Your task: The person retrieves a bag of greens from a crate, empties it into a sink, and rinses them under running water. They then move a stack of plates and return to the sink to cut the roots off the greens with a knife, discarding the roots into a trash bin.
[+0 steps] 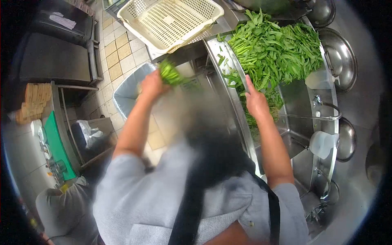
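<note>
My left hand [152,86] is closed around a bunch of cut green stems [171,73], slightly blurred, beside the grey-lined bin [119,94]. My right hand [257,104] grips a knife [239,65] whose long blade points away from me over the counter edge. A large heap of leafy green vegetables [281,49], looking like water spinach, lies beyond and right of that hand. Loose leaves [222,59] are scattered on the metal ledge left of the blade.
A cream perforated basket [169,20] stands at the back. Steel sink basins [296,100] with a faucet [328,117] run down the right, with plastic scoops [322,143] on their rim. On the left are a green board [57,145] and another person's grey clothing [65,208].
</note>
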Motion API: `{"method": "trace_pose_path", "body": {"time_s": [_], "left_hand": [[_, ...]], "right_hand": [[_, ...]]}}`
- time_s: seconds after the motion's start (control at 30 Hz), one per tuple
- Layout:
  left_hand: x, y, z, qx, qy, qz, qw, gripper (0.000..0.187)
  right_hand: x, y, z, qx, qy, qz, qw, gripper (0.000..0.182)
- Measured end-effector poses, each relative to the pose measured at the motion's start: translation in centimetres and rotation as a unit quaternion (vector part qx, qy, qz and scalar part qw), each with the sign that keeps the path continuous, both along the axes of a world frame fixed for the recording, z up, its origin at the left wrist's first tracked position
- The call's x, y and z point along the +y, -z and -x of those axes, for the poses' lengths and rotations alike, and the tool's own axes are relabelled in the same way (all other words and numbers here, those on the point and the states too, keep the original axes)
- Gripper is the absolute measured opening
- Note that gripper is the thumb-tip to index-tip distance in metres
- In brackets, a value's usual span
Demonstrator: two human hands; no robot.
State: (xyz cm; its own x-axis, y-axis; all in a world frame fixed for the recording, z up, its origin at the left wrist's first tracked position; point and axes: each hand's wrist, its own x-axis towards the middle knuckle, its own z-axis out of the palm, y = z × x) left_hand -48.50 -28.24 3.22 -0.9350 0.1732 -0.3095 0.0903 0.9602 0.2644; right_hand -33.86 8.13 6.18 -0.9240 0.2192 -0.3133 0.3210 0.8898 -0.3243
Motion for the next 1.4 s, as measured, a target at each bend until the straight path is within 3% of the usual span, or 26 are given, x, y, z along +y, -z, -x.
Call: {"method": "trace_pose_path", "body": {"time_s": [0.03, 0.1, 0.17, 0.23, 0.27, 0.3, 0.33, 0.37, 0.4, 0.47, 0.53, 0.57, 0.6, 0.77, 0.9, 1.0, 1.1, 1.13, 1.17, 1.2, 1.27, 1.3, 1.33, 1.4], "left_hand": [[-0.7, 0.0, 0.0, 0.002, 0.004, -0.001, 1.0, 0.088], [-1.1, 0.4, 0.0, -0.068, -0.001, 0.061, 0.996, 0.11], [3.4, -2.1, -1.5, 0.088, 0.097, -0.063, 0.989, 0.126], [10.5, -2.9, -2.3, 0.202, 0.173, -0.088, 0.96, 0.128], [14.1, -5.7, -3.5, 0.168, 0.219, -0.143, 0.95, 0.127], [17.5, -6.4, -4.2, 0.184, 0.264, -0.091, 0.942, 0.127], [20.5, -5.7, -4.6, 0.187, 0.288, -0.111, 0.933, 0.127], [23.8, -2.9, -4.0, 0.278, 0.306, -0.055, 0.909, 0.129], [26.3, -1.1, -2.6, 0.282, 0.31, -0.058, 0.906, 0.129], [30.4, 1.1, 0.4, 0.438, 0.257, 0.041, 0.861, 0.132], [31.0, -2.3, 2.9, 0.261, 0.256, 0.059, 0.929, 0.093], [31.5, -2.6, 4.6, 0.218, 0.252, 0.116, 0.936, 0.101], [31.2, -2.9, 5.2, 0.167, 0.223, 0.088, 0.956, 0.108], [31.7, -0.8, 7.6, 0.051, 0.145, -0.029, 0.988, 0.106], [31.8, 0.8, 9.6, 0.053, 0.136, -0.03, 0.989, 0.099], [30.9, 1.3, 9.8, 0.073, 0.143, -0.066, 0.985, 0.093], [30.3, 0.9, 10.3, 0.058, 0.134, -0.114, 0.983, 0.1], [29.8, 0.4, 10.4, 0.041, 0.125, -0.152, 0.979, 0.103], [30.0, 6.1, 14.0, 0.094, 0.157, -0.156, 0.971, 0.099], [29.2, 5.8, 14.4, 0.092, 0.164, -0.156, 0.97, 0.099], [27.5, 5.3, 14.9, 0.054, 0.232, -0.292, 0.926, 0.073], [27.3, 7.6, 16.2, 0.075, 0.284, -0.358, 0.886, 0.051], [27.3, 6.9, 15.6, 0.071, 0.289, -0.359, 0.885, 0.051], [26.7, 6.1, 14.4, -0.073, 0.162, -0.554, 0.813, 0.041]], "right_hand": [[-0.2, -1.2, -0.6, 0.016, 0.002, 0.022, 1.0, 0.071], [-0.5, -4.4, -2.3, 0.048, 0.032, 0.065, 0.996, 0.069], [-0.3, -5.3, -4.3, 0.077, 0.062, 0.108, 0.989, 0.068], [0.7, -5.2, -6.4, 0.21, 0.075, 0.111, 0.968, 0.068], [0.8, -5.9, -7.3, 0.213, 0.079, 0.109, 0.968, 0.068], [0.9, -7.1, -8.1, 0.177, 0.159, 0.178, 0.955, 0.068], [1.0, -7.9, -9.1, 0.141, 0.237, 0.245, 0.929, 0.068], [1.1, -7.9, -10.3, 0.164, 0.262, 0.295, 0.904, 0.068], [1.1, -8.2, -11.3, 0.169, 0.265, 0.293, 0.903, 0.068], [1.2, -8.8, -13.4, 0.177, 0.334, 0.29, 0.879, 0.068], [1.8, -8.3, -16.4, 0.202, 0.34, 0.292, 0.871, 0.069], [2.0, -8.3, -17.8, 0.2, 0.367, 0.301, 0.857, 0.069], [2.1, -8.3, -19.3, 0.197, 0.393, 0.31, 0.843, 0.07], [2.8, -6.9, -25.8, 0.188, 0.437, 0.307, 0.824, 0.072], [3.7, -5.6, -28.0, 0.188, 0.451, 0.328, 0.808, 0.07], [3.8, -5.4, -28.0, 0.171, 0.44, 0.303, 0.828, 0.07], [4.1, -5.4, -27.3, 0.166, 0.444, 0.341, 0.811, 0.07], [4.1, -5.5, -27.0, 0.16, 0.441, 0.337, 0.816, 0.07], [3.9, -5.5, -26.5, 0.154, 0.439, 0.332, 0.82, 0.069], [3.8, -5.5, -26.1, 0.156, 0.446, 0.332, 0.816, 0.069], [3.4, -5.4, -25.0, 0.147, 0.459, 0.34, 0.807, 0.069], [3.0, -5.3, -24.3, 0.148, 0.466, 0.339, 0.803, 0.069], [2.6, -5.1, -23.5, 0.154, 0.472, 0.333, 0.802, 0.07], [1.8, -5.1, -21.8, 0.162, 0.482, 0.325, 0.797, 0.07]]}}
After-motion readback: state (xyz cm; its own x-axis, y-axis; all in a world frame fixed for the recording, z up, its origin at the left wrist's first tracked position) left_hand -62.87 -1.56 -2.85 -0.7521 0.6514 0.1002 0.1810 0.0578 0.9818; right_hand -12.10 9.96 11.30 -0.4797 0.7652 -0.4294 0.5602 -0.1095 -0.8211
